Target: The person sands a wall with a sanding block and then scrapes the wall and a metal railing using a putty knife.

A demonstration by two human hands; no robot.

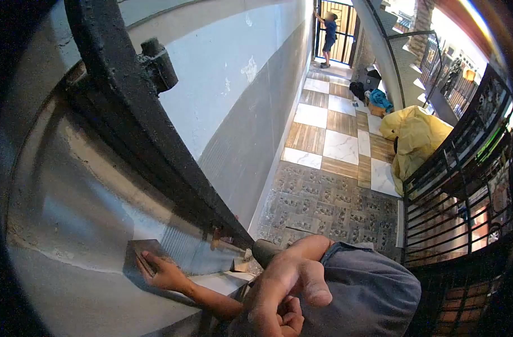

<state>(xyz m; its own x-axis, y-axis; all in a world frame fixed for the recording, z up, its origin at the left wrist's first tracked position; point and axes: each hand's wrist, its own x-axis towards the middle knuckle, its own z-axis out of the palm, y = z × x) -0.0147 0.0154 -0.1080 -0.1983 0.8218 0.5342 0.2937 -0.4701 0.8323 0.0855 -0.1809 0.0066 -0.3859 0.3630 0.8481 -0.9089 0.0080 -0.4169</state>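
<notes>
Low on the left, my left hand is closed round a flat, brownish plastering trowel, its plate against the grey wall surface. Beside the trowel, a patch of that surface shows fine parallel ridges. Nearer the camera, my right hand is in front of the grey clothing. Its fingers curl in towards the palm and the thumb sticks out apart from them; I see nothing held there. The left forearm passes behind the right hand.
A black metal beam slants across the left. A painted wall runs to a barred gate, where a person stands. Yellow sheeting lies on the tiled floor, near dark railings and a staircase.
</notes>
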